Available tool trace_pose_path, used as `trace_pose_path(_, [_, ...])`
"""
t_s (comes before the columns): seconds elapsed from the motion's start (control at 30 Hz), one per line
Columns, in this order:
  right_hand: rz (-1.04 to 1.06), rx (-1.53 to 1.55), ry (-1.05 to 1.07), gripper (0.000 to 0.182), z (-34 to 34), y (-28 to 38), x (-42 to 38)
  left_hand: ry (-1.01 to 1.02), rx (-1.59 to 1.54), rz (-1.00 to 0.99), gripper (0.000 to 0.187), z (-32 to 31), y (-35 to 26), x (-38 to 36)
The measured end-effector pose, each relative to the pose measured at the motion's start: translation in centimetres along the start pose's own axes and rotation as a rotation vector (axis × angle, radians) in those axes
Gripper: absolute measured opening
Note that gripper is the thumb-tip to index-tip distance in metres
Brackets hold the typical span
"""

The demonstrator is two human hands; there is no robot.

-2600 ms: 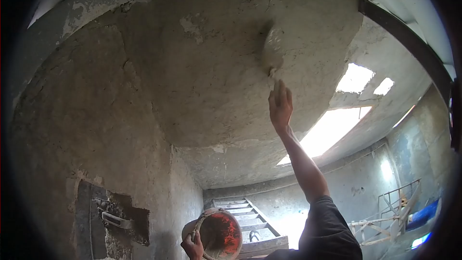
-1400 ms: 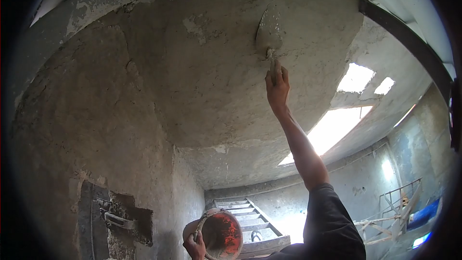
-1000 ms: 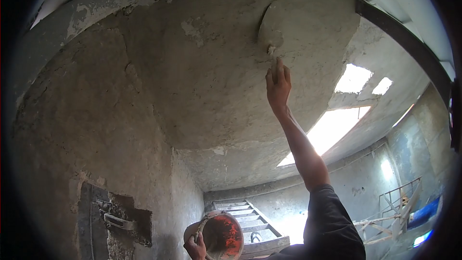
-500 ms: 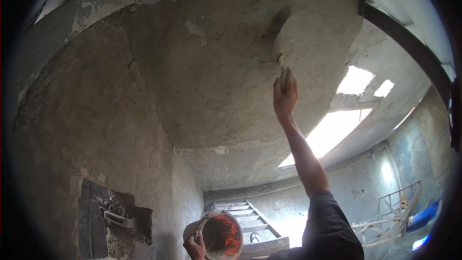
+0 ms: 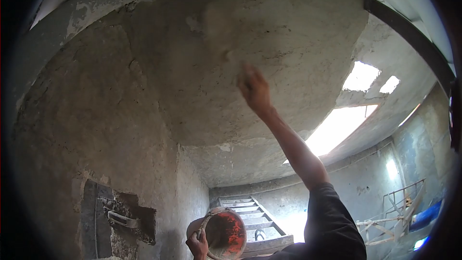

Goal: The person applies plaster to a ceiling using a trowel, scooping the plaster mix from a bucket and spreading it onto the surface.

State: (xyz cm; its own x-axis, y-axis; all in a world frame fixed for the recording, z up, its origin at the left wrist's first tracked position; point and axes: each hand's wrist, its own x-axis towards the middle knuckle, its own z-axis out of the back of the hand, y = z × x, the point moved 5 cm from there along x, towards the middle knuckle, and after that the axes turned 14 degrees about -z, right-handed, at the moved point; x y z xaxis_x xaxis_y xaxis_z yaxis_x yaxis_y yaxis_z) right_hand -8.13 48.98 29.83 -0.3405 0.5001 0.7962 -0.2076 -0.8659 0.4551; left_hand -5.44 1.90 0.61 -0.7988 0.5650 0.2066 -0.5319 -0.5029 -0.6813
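My right hand is raised to the plastered ceiling, blurred by motion, its fingers closed around the handle of a trowel. The grey, smeared trowel blade lies up against or very near the ceiling surface; blur hides whether it touches. Low in the view, my left hand grips the mortar-crusted rim or handle of a bucket. The bucket is tilted with its mouth toward me, showing orange-red patches and grey residue inside. Rough, damp-looking grey plaster covers the ceiling around the trowel.
A ladder-like wooden frame stands behind the bucket. At left, a wall recess has a handle-like bar. Bright openings pierce the ceiling at right. Metal scaffolding and a blue drum-like object are at lower right.
My right hand and the trowel have swept left across the ceiling. My left hand still holds the bucket, and the whole view has shifted slightly.
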Motion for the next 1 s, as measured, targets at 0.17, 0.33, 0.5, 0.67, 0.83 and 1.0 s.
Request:
trace_pose_path(0.17, [-0.188,-0.064,-0.403,0.048,3.2,-3.3,3.4,0.017,0.004,0.065,0.041,0.2,0.1,-0.4])
trace_pose_path(0.33, [-0.214,0.002,-0.361,0.047,0.1,-1.9,2.7,0.013,0.014,0.061,0.037,0.3,-0.3,-0.5])
trace_pose_path(0.5, [0.021,0.006,0.020,0.044,-1.6,3.0,1.1,0.016,0.001,0.049,0.037,0.2,0.1,-0.3])
trace_pose_path(0.67, [-0.094,-0.028,-0.173,0.044,1.0,0.8,2.2,-0.047,-0.003,0.017,0.039,0.4,0.8,-1.0])
trace_pose_path(0.83, [-0.102,-0.199,-0.276,0.045,1.1,-2.2,3.0,-0.045,0.017,0.019,0.038,0.3,0.6,-0.8])
trace_pose_path(1.0, [-0.208,-0.143,-0.125,0.052,0.0,-2.9,-3.4,0.005,0.002,0.039,0.039,0.0,0.3,-0.7])
